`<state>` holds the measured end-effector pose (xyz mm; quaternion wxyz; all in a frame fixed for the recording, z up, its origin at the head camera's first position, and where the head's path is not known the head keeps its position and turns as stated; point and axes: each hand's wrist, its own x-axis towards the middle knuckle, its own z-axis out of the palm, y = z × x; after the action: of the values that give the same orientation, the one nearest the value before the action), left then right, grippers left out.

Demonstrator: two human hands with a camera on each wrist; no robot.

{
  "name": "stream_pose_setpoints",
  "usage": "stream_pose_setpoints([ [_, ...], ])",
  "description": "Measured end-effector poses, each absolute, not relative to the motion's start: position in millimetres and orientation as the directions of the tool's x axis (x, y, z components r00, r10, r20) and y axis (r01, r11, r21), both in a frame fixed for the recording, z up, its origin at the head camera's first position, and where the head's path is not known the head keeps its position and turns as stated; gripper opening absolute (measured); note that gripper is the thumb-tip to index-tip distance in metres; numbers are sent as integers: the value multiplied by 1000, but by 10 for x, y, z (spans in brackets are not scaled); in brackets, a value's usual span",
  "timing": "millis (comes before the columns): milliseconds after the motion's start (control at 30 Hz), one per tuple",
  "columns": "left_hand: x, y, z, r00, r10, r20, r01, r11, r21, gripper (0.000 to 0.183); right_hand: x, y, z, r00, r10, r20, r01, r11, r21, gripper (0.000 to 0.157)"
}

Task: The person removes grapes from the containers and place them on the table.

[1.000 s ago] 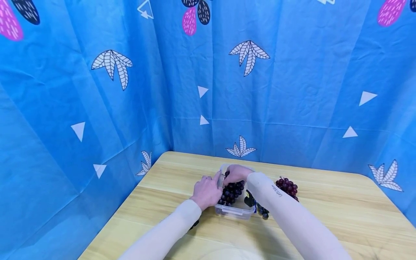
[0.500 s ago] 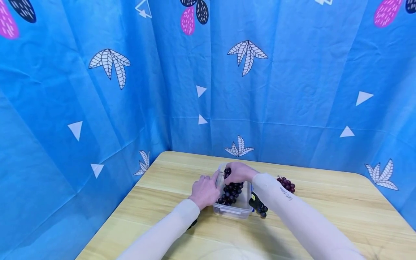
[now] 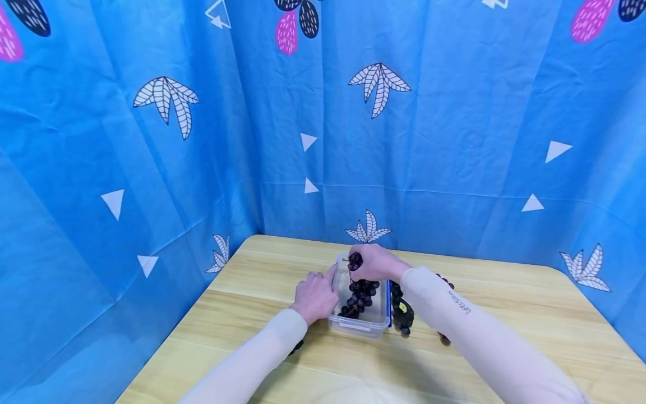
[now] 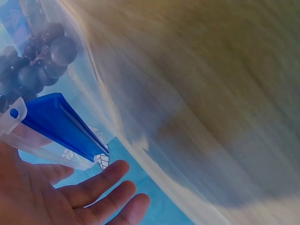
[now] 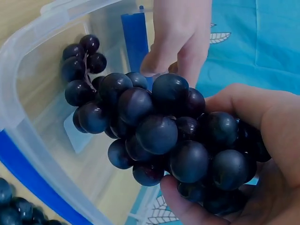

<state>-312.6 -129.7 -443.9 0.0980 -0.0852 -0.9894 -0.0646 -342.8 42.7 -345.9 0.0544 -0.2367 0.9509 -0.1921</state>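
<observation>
In the head view my right hand [image 3: 377, 262] grips a bunch of dark grapes [image 3: 361, 294] by its upper part. The bunch hangs over and partly into a clear plastic container [image 3: 355, 328]. The right wrist view shows the grapes [image 5: 157, 133] close up, with thumb and fingers around them and the lower tip inside the container. At the left wall my left hand [image 3: 315, 296] holds the rim, its thumb inside. In the left wrist view the other fingers [image 4: 96, 187] extend outside the wall beside a blue latch [image 4: 61, 126].
Right of the container lies another dark bunch of grapes [image 3: 405, 328], with a black strap-like item [image 3: 402, 310] in front. A reddish bunch [image 3: 444, 339] is mostly hidden behind the right sleeve. A blue patterned curtain [image 3: 383, 157] stands behind the wooden table [image 3: 242, 297].
My right hand has risen slightly with the grapes and its forearm has swung to the right. My left hand stays at the container rim.
</observation>
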Motion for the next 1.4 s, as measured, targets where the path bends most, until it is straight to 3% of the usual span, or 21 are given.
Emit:
stream_pose_setpoints([
  [1400, -3108, -1278, -4432, -963, 149, 224, 187, 969, 161, 58, -3175, 1278, -2828, -888, -439, 141, -457, 802, -385, 50],
])
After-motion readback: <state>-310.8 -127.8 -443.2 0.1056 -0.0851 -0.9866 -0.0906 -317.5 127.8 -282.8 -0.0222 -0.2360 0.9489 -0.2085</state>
